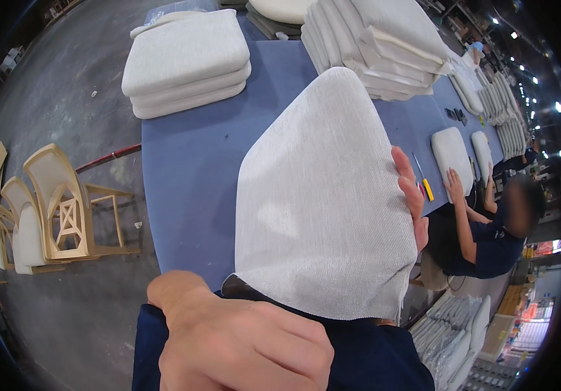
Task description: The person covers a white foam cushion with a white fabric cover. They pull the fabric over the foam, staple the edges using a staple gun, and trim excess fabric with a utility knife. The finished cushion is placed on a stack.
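A seat cushion [319, 202] covered in light grey woven fabric is tilted up in front of me over the blue table. Its fabric hangs loose along the lower edge, and a dark strip shows at the lower left corner. My right hand [412, 195] grips the cushion's right edge; only its fingers show, curled round from behind. Close to me, below the cushion, is my left hand [248, 345] with its fingers curled closed. Its fingertips are out of sight, so what they hold cannot be made out.
On the blue table [189, 176] stand a short cushion stack [186, 58] and a taller one [372, 45]. A yellow-handled screwdriver [428, 189] lies to the right. Beyond it, a co-worker [489, 241] touches another cushion [451, 156]. Wooden chairs [59, 202] stand at left.
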`<state>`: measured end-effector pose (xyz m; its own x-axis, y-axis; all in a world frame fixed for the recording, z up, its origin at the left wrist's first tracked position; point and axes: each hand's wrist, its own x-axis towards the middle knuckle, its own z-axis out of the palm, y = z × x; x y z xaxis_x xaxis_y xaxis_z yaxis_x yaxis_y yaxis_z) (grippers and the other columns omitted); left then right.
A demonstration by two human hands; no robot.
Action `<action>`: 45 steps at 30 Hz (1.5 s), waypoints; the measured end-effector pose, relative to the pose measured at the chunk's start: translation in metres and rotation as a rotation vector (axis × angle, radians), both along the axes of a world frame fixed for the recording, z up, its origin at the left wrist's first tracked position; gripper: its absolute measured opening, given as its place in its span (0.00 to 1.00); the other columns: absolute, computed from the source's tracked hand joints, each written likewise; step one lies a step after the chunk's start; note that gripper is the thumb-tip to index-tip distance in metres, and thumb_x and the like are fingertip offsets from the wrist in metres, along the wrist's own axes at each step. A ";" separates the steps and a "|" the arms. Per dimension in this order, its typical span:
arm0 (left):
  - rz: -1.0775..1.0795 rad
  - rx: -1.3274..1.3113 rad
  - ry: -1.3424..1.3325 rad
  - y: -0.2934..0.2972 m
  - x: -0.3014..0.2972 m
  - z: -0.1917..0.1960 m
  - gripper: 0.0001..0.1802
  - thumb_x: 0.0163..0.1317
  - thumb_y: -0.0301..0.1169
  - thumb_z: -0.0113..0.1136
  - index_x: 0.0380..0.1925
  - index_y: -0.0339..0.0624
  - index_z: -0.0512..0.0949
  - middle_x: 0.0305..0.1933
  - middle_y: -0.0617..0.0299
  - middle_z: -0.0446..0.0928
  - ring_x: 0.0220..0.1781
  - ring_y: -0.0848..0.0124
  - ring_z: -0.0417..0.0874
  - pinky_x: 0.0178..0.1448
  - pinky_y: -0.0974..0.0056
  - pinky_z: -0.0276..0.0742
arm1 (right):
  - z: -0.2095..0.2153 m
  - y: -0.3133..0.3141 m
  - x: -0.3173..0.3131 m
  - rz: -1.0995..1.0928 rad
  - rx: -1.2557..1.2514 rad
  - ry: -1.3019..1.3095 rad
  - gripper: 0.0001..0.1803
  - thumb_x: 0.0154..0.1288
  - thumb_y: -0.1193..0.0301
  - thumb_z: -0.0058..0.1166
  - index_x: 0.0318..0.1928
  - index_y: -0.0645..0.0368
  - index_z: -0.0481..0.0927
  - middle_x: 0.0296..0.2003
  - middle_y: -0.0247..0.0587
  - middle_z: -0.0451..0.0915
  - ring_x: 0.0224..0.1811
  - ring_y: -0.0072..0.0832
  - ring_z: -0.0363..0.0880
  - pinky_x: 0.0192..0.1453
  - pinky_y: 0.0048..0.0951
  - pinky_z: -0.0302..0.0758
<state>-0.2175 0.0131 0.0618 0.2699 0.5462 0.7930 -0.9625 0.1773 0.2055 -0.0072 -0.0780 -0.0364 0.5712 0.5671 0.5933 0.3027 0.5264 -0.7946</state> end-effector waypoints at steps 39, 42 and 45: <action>0.131 -0.607 1.833 0.160 0.023 -0.369 0.24 0.72 0.46 0.56 0.62 0.45 0.79 0.37 0.70 0.73 0.39 0.76 0.72 0.32 0.64 0.67 | 0.026 -0.017 0.082 0.196 -0.268 0.286 0.34 0.84 0.47 0.33 0.70 0.59 0.76 0.79 0.54 0.63 0.83 0.47 0.57 0.85 0.45 0.51; -0.127 -0.664 1.708 0.135 0.020 -0.400 0.17 0.74 0.40 0.47 0.55 0.50 0.79 0.41 0.66 0.72 0.38 0.77 0.73 0.32 0.65 0.69 | 0.004 -0.008 0.138 0.032 -0.653 0.430 0.34 0.82 0.54 0.45 0.79 0.59 0.64 0.80 0.51 0.61 0.83 0.41 0.58 0.84 0.37 0.54; -0.231 -0.746 1.653 0.117 0.052 -0.414 0.26 0.75 0.42 0.45 0.64 0.38 0.74 0.61 0.50 0.77 0.58 0.61 0.83 0.56 0.52 0.82 | -0.019 -0.035 0.172 -0.053 -0.948 0.221 0.41 0.79 0.61 0.54 0.83 0.59 0.54 0.81 0.49 0.59 0.83 0.37 0.57 0.83 0.34 0.55</action>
<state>-0.1656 0.1302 -0.3518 0.5462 0.4623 -0.6985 0.1768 0.7515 0.6356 0.1651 -0.1126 -0.0555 0.6536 0.7242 -0.2200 0.1007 -0.3713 -0.9230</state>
